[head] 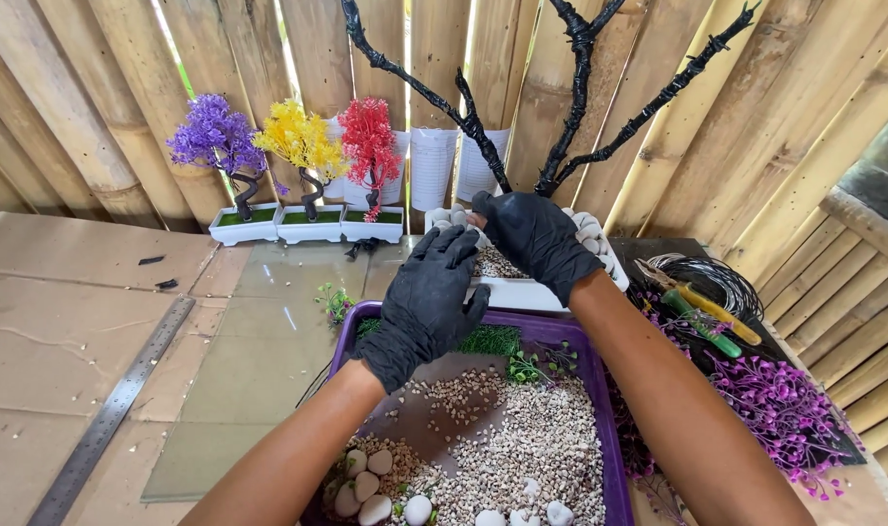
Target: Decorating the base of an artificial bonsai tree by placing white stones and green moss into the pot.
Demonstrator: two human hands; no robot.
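Left hand (426,297), black-gloved, hovered with fingers (451,251) spread and holding nothing, over the near rim of a white pot (522,291). Right hand (533,239) lay over the pot, fingers curled together; contents of the grip not discernible. Pot held fine gravel, white pebbles (592,234) and a black wrapped tree (561,107). Below the fingers, a purple tray (600,390) held gravel (531,448), white stones (366,487), green tufts (492,341).
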